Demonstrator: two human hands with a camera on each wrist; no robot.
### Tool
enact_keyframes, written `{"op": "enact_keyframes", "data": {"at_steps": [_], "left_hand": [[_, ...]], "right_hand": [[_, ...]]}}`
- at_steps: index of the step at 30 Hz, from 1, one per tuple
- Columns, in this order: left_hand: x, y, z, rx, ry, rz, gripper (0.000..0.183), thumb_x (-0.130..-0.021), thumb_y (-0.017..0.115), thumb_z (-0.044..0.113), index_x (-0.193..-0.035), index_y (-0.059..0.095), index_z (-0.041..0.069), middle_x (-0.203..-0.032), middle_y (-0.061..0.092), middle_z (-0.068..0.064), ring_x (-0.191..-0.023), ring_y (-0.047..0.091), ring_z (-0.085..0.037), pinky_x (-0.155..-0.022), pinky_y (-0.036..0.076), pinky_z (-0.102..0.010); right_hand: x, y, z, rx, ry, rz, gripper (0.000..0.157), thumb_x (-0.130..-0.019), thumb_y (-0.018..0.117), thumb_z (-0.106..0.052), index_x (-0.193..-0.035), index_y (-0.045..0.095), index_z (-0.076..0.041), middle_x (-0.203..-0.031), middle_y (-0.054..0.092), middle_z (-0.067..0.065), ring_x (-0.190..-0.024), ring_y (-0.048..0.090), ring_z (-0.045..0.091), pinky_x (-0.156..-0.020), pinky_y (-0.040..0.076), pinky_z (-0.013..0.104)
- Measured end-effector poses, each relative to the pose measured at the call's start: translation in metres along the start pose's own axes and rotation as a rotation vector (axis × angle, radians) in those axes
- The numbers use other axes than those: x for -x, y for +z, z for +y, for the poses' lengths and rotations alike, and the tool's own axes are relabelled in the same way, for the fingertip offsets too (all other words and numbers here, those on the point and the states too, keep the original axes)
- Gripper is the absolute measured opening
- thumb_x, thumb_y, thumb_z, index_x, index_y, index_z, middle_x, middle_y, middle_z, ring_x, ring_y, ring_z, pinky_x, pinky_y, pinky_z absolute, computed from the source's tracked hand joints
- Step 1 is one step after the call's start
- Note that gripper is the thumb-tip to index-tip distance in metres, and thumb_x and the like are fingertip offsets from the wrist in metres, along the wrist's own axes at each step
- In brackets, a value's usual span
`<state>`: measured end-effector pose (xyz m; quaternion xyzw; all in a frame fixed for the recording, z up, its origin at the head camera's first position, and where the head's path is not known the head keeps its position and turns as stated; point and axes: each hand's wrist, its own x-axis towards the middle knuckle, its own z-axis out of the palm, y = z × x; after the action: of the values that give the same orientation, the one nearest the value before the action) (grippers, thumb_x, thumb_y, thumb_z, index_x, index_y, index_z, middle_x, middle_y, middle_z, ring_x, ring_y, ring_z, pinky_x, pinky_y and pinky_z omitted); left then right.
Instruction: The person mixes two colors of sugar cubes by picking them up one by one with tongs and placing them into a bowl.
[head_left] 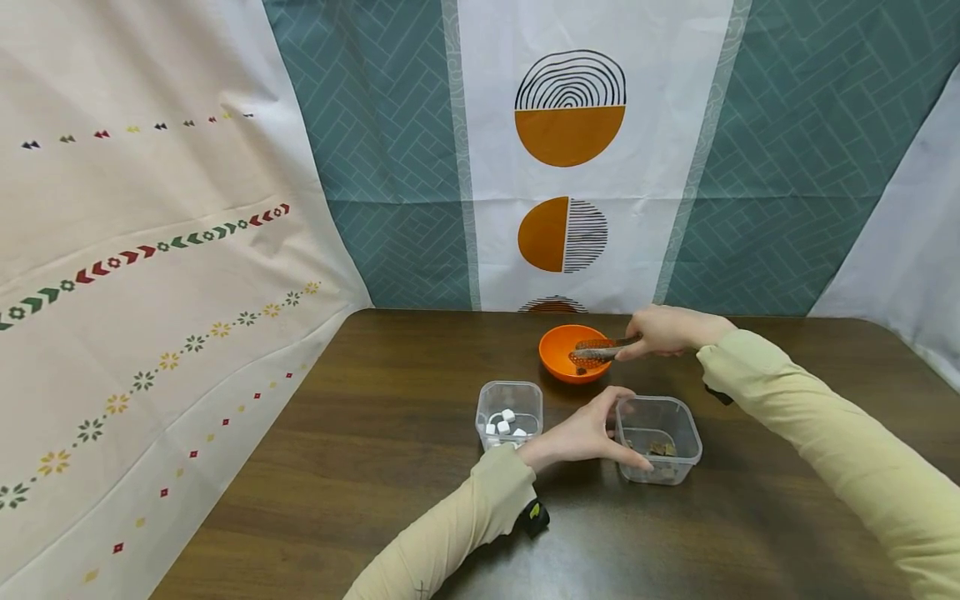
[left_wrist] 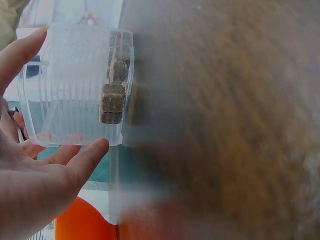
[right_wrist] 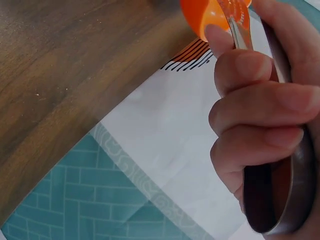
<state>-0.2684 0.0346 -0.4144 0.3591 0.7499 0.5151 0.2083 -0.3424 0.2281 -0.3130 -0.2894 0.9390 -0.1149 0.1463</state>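
Note:
My right hand [head_left: 660, 329] grips metal tongs [right_wrist: 302, 185] with its fingers curled round the handles. The perforated tong heads [head_left: 591, 353] are inside an orange bowl [head_left: 557, 354], beside a small dark brown piece [head_left: 581, 371]. With thumb and fingers spread around its side, my left hand [head_left: 581, 433] holds a clear plastic container [head_left: 660, 408] standing on the table. A few brown cubes [left_wrist: 114, 97] lie on that container's bottom. Whether the tongs pinch anything is too small to tell.
A second clear container [head_left: 510, 392] with several white cubes [head_left: 503, 427] stands left of the bowl, near my left wrist. All of it is on a dark wooden table [head_left: 390, 433]. Patterned cloth [head_left: 390, 167] hangs behind the table's far edge.

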Motion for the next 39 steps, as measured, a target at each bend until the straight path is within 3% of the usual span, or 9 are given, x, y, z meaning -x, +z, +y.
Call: {"op": "enact_keyframes", "data": {"at_steps": [3,5,6,9,13,25,34,39], "left_hand": [[0.0,0.001,0.001,0.003,-0.004,0.0,0.074,-0.072,0.077,0.01,-0.131,0.032,0.014,-0.122,0.042,0.002,-0.108,0.042,-0.011,-0.082,0.041,-0.022],[0.0,0.001,0.001,0.01,-0.006,0.001,0.074,-0.072,0.077,0.01,-0.131,0.033,0.015,-0.122,0.042,0.002,-0.108,0.042,-0.011,-0.082,0.041,-0.022],[0.0,0.001,0.001,0.012,-0.006,0.001,0.074,-0.072,0.077,0.01,-0.131,0.033,0.015,-0.122,0.042,0.002,-0.108,0.043,-0.01,-0.082,0.041,-0.022],[0.0,0.001,0.002,0.012,-0.003,0.004,0.074,-0.072,0.077,0.009,-0.131,0.033,0.015,-0.122,0.043,0.002,-0.108,0.043,-0.011,-0.082,0.041,-0.022],[0.001,0.0,0.002,0.007,-0.002,0.004,0.073,-0.072,0.076,0.009,-0.13,0.032,0.014,-0.122,0.042,0.001,-0.108,0.043,-0.012,-0.083,0.041,-0.022],[-0.001,0.0,0.0,0.003,0.008,-0.003,0.075,-0.072,0.077,0.01,-0.132,0.032,0.014,-0.124,0.041,0.001,-0.11,0.042,-0.012,-0.084,0.04,-0.022],[-0.002,0.0,0.001,0.006,0.008,-0.002,0.076,-0.071,0.077,0.01,-0.132,0.031,0.014,-0.124,0.04,0.002,-0.111,0.041,-0.013,-0.084,0.04,-0.023],[-0.001,0.0,0.001,0.007,0.006,0.003,0.077,-0.071,0.077,0.01,-0.132,0.031,0.014,-0.124,0.04,0.002,-0.111,0.041,-0.011,-0.085,0.04,-0.022]], "right_hand": [[0.008,-0.001,-0.003,0.026,0.043,0.064,0.051,-0.081,0.063,-0.046,-0.104,0.063,0.0,-0.077,0.061,0.008,-0.032,0.041,0.014,-0.04,0.042,0.03],[0.015,-0.004,-0.007,0.044,0.074,0.111,0.07,-0.078,0.063,-0.053,-0.115,0.056,0.005,-0.093,0.061,0.012,-0.034,0.045,0.017,-0.041,0.043,0.03],[0.019,-0.005,-0.008,0.055,0.081,0.134,0.071,-0.077,0.063,-0.055,-0.115,0.056,0.004,-0.094,0.061,0.012,-0.035,0.046,0.018,-0.041,0.043,0.03],[0.028,-0.009,-0.011,0.091,0.086,0.171,0.056,-0.077,0.062,-0.055,-0.097,0.06,-0.002,-0.07,0.056,0.003,-0.035,0.046,0.017,-0.039,0.04,0.03],[0.038,-0.012,-0.01,0.141,0.088,0.195,0.04,-0.081,0.062,-0.047,-0.074,0.049,-0.01,-0.055,0.041,0.0,-0.035,0.043,0.015,-0.038,0.036,0.03],[0.073,-0.02,-0.003,0.234,0.126,0.254,0.048,-0.079,0.059,-0.056,-0.067,0.041,-0.013,-0.054,0.034,-0.002,-0.043,0.033,0.012,-0.042,0.026,0.028],[0.091,-0.02,-0.006,0.268,0.151,0.293,0.027,-0.075,0.061,-0.029,-0.066,0.041,-0.014,-0.054,0.033,-0.003,-0.046,0.029,0.01,-0.045,0.02,0.027],[0.1,-0.019,-0.004,0.251,0.145,0.291,0.029,-0.076,0.061,-0.026,-0.062,0.039,-0.014,-0.052,0.029,-0.005,-0.046,0.024,0.009,-0.046,0.018,0.027]]}}
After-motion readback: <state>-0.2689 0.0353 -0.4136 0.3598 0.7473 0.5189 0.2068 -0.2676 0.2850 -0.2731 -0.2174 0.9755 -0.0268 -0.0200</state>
